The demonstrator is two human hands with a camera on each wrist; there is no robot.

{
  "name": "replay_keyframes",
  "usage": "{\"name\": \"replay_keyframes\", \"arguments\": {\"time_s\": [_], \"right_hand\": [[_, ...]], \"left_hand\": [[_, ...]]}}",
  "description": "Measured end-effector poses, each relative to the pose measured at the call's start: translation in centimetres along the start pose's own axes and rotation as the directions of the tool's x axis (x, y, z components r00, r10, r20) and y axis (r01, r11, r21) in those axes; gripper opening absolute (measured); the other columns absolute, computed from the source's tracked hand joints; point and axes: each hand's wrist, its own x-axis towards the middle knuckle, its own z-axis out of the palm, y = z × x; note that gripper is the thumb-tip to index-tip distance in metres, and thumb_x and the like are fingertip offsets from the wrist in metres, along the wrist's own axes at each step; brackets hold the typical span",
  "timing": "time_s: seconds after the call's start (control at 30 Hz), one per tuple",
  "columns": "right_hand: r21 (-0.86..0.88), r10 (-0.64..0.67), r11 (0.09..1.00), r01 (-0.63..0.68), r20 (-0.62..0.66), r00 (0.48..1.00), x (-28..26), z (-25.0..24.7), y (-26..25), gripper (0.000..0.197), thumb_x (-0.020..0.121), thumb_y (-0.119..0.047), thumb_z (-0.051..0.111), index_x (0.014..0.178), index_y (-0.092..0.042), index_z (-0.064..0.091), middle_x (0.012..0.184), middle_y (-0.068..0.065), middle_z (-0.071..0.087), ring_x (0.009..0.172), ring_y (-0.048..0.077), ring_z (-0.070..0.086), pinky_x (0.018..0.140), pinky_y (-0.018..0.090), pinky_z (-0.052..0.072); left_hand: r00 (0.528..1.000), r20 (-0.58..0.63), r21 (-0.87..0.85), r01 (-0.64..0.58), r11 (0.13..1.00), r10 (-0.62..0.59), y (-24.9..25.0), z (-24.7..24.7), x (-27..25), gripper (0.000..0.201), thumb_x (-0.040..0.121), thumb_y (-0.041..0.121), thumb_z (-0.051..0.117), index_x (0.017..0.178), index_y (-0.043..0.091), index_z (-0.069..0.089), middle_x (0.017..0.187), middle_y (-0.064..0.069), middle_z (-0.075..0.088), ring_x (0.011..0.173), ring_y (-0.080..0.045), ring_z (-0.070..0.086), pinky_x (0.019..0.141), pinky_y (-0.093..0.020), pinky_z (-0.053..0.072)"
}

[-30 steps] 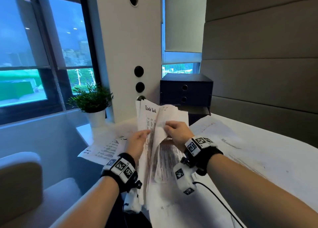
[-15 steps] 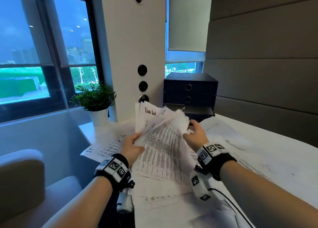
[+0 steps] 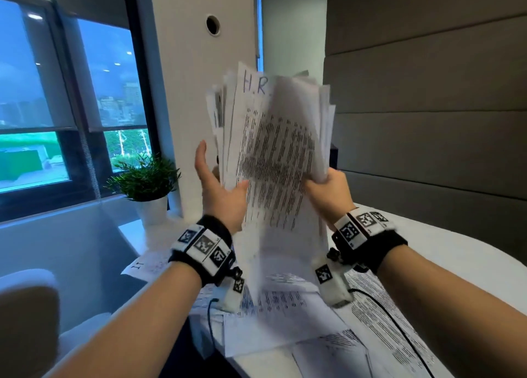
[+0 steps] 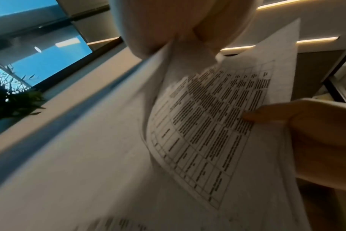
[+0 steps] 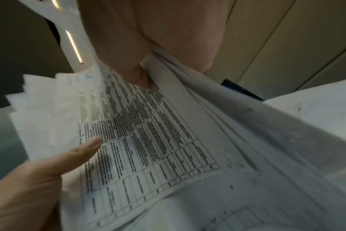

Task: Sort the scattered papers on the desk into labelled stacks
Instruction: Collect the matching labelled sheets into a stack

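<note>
While upright, paper sheaf [image 3: 273, 155] within curled right fingers [image 3: 335, 178], against straight left fingers [image 3: 202, 156].

- White table [image 3: 433, 252] with a rounded edge.
- Printed sheets [image 3: 285, 317] lie overlapping across its near part.
- A sheet marked "IT" [image 3: 148, 266] overhangs its left edge.

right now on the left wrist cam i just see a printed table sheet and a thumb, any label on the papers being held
Observer: Yes. The head view shows a sheet in the held bundle with "H.R." handwritten at its top.
Operator: which hand has the bundle
Observer: The right hand grips its right edge; the left hand lies open against the left edge.
Operator: anything on the desk
Observer: Printed sheets lie scattered on the desk, including an IT sheet at the left.
</note>
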Motion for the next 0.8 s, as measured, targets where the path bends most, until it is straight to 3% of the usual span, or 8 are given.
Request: {"name": "replay_keyframes", "arguments": {"time_s": [0.07,0.2,0.27,0.33,0.4,0.57,0.7,0.8], "right_hand": [[0.052,-0.018,0.998,0.018,-0.011,1.000,-0.9,-0.5,-0.1,0.007,0.083,-0.004,0.060,0.076,-0.003,0.061,0.069,0.007,0.055,0.060,0.017,0.049,0.055,0.028,0.042],[0.158,0.026,0.986,-0.052,0.160,0.987,-3.0,-2.6,2.0,0.032,0.082,0.005,0.062,0.096,-0.024,0.060,0.092,-0.006,0.068,0.081,0.007,0.066,0.070,0.019,0.054],[0.099,0.106,0.985,-0.142,0.305,0.946,-3.1,-3.2,4.0,0.044,0.077,0.006,0.064,0.109,-0.021,0.052,0.105,0.005,0.066,0.093,0.019,0.066,0.080,0.032,0.056],[-0.032,0.206,0.977,-0.210,0.391,0.897,-2.6,-3.9,5.8,0.062,0.071,-0.001,0.064,0.125,-0.016,0.039,0.116,0.013,0.060,0.101,0.027,0.063,0.087,0.043,0.055],[-0.224,0.324,0.942,-0.250,0.410,0.853,-2.0,-5.1,7.3,0.065,0.078,0.001,0.061,0.134,-0.012,0.030,0.115,0.013,0.056,0.100,0.028,0.060,0.083,0.038,0.055],[-0.814,0.608,0.565,-0.130,0.305,0.733,-2.1,-10.1,11.1,0.072,0.085,-0.021,0.066,0.146,-0.015,0.027,0.141,0.010,0.047,0.121,0.025,0.053,0.099,0.034,0.046],[-0.960,0.700,0.281,-0.024,0.187,0.689,-2.9,-12.8,13.8,0.095,0.072,-0.061,0.071,0.144,-0.016,0.027,0.144,0.008,0.044,0.127,0.028,0.048,0.104,0.040,0.041],[-0.971,0.747,0.233,-0.047,0.148,0.648,-2.3,-14.0,14.8,0.113,0.060,-0.075,0.069,0.146,-0.017,0.024,0.146,0.006,0.043,0.128,0.028,0.047,0.105,0.043,0.039]], "left_hand": [[0.999,0.015,-0.014,0.041,0.999,-0.040,0.2,1.1,-1.1,0.082,0.081,-0.002,0.069,0.143,0.024,0.021,0.107,0.034,0.032,0.083,0.031,0.044,0.067,0.012,0.031],[0.967,0.055,0.079,0.242,0.967,-0.247,-2.7,1.5,-2.7,0.036,0.080,0.020,0.075,0.102,0.027,0.048,0.087,0.023,0.053,0.080,0.002,0.056,0.060,0.000,0.039],[0.938,0.057,0.093,0.337,0.937,-0.343,-4.4,1.4,-3.0,0.023,0.082,0.025,0.072,0.098,0.026,0.056,0.086,0.014,0.061,0.089,-0.014,0.062,0.069,-0.016,0.046],[0.907,0.063,0.177,0.401,0.899,-0.417,-5.6,1.5,-2.7,0.016,0.087,0.024,0.067,0.101,0.020,0.060,0.087,0.009,0.063,0.086,-0.017,0.062,0.068,-0.021,0.046],[0.898,0.015,0.265,0.420,0.868,-0.439,-6.1,1.8,-2.0,0.020,0.091,0.022,0.062,0.106,0.009,0.062,0.095,-0.002,0.065,0.082,-0.018,0.058,0.073,-0.025,0.045],[0.866,-0.132,0.271,0.499,0.823,-0.481,-7.5,2.9,0.5,0.034,0.092,0.015,0.060,0.121,-0.003,0.056,0.112,-0.009,0.062,0.095,-0.021,0.055,0.083,-0.026,0.040],[0.816,-0.193,0.259,0.579,0.773,-0.545,-9.1,3.5,0.9,0.036,0.092,0.014,0.061,0.123,-0.003,0.056,0.120,-0.017,0.061,0.110,-0.032,0.058,0.085,-0.028,0.041],[0.797,-0.175,0.280,0.603,0.747,-0.578,-10.5,3.7,0.4,0.032,0.092,0.011,0.061,0.119,-0.004,0.059,0.119,-0.018,0.062,0.093,-0.026,0.056,0.079,-0.022,0.037]]}}
